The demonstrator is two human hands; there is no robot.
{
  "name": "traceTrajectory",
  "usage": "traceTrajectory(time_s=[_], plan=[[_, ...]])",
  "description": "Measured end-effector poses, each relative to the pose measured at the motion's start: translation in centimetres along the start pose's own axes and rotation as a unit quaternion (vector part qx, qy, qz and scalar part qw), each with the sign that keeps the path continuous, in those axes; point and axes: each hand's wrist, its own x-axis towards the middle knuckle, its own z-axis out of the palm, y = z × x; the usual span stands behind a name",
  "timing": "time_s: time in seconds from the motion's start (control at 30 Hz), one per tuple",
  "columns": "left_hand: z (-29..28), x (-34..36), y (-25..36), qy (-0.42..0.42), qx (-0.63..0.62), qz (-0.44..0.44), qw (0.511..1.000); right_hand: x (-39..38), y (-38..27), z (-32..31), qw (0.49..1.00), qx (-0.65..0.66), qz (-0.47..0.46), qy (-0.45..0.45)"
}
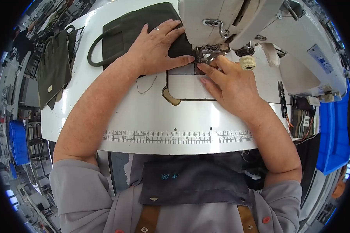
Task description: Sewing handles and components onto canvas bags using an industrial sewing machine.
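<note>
A dark green fabric bag [122, 33] with a looped handle [92, 52] lies flat on the white sewing machine table. My left hand [155, 46] rests on it with fingers spread, a ring on one finger and the thumb reaching toward the presser foot [210, 54]. My right hand [233, 79] is at the other side of the foot. Its index fingertip touches down close to the needle area, the thumb is held apart, and the other fingers bend beside the foot, partly hidden. The sewing machine [214, 19] stands over the bag's edge.
More dark green bags [56, 64] hang over the table's left side. Black thread snips [282, 97] and a striped cloth piece [301, 116] lie at right. A blue bin [332, 128] stands beyond. A ruler strip [175, 137] runs along the front edge; a loose thread [147, 87] trails nearby.
</note>
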Motion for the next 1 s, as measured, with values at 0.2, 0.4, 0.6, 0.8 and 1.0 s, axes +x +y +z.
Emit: traceTrajectory(time_s=[0.2, 0.4, 0.6, 0.8, 1.0], plan=[[-2.0, -3.4, 2.3, 0.022, -0.012, -0.075, 0.997, -0.2, 0.3, 0.2, 1.000, 0.026, 0.009, 0.004], [-6.9, -4.9, 7.9, -0.192, 0.162, -0.144, 0.957, -0.2, 0.5, 0.4, 0.997, 0.064, 0.019, 0.023], [-1.6, -6.4, 6.0, 0.124, -0.052, 0.127, 0.983, -0.2, 0.4, 0.4, 0.999, 0.046, -0.005, 0.029], [-0.6, -6.3, 7.7, 0.136, -0.145, 0.059, 0.978, -0.3, 0.6, 0.4, 0.999, 0.039, -0.007, 0.017], [-0.8, -5.8, 9.1, 0.142, -0.117, 0.025, 0.983, -0.3, 0.7, 0.3, 0.999, 0.033, 0.017, 0.014]])
